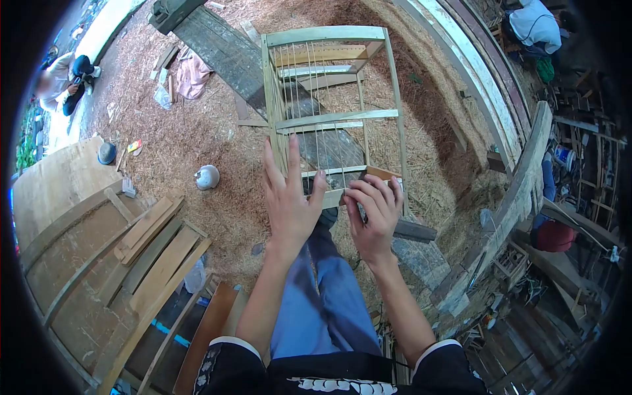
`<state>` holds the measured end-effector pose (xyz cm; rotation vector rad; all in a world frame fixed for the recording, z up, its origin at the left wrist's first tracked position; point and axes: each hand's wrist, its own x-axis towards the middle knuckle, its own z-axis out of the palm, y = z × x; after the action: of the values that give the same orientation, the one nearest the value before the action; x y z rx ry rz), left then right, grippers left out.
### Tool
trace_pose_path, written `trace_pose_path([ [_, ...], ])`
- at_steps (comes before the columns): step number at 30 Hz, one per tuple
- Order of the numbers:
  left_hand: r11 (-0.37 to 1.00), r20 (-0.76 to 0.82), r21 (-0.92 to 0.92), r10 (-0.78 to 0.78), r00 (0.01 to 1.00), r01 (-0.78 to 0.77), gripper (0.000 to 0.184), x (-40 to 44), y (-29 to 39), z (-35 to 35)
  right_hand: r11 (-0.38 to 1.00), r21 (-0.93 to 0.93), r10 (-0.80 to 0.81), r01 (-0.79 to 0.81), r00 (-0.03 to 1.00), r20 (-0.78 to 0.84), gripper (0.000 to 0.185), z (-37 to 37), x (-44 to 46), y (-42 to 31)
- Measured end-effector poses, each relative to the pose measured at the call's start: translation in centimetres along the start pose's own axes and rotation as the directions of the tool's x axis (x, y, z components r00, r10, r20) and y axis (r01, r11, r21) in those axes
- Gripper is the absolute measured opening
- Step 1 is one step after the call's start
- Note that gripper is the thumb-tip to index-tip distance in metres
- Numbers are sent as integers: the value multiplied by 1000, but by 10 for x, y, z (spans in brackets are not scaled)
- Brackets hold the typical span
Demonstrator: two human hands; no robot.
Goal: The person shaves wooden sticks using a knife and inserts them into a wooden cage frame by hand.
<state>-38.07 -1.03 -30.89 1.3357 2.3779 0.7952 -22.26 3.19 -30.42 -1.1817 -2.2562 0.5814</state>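
A pale wooden frame (pixel 336 120), cage-like, stands in front of me with several thin sticks (pixel 318 85) running lengthwise through its crosspieces. My left hand (pixel 289 197) is open, fingers spread, by the near left corner of the frame; the thumb reaches toward the sticks. At the near rail (pixel 334 199), my right hand (pixel 374 214) is closed, thumb and index finger pinching the near end of a thin stick (pixel 342 164). The exact fingertip contact is partly hidden behind the fingers.
Under the frame runs a worn dark plank (pixel 224 56). Wood shavings (pixel 230 145) cover the ground. Cut boards (pixel 155 227) lie at left, near a white round container (pixel 207 177). Heavy timber (pixel 507 204) stands right. Two people (pixel 62 82) sit far left; another person (pixel 534 27) crouches upper right.
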Motion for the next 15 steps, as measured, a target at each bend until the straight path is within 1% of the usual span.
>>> trace_pose_path([
  [7, 1000, 2, -17, -8, 1000, 8, 73, 1, 0, 1, 992, -112, -58, 56, 998, -13, 20, 3, 1, -2],
  [10, 1000, 20, -9, -18, 1000, 18, 73, 0, 1, 0, 983, -144, -113, 111, 994, -9, 21, 2, 2, 1],
  [15, 1000, 13, 0, 0, 1000, 0, 74, 2, 2, 0, 975, -168, -143, 143, 990, 13, 21, 1, 5, 3],
])
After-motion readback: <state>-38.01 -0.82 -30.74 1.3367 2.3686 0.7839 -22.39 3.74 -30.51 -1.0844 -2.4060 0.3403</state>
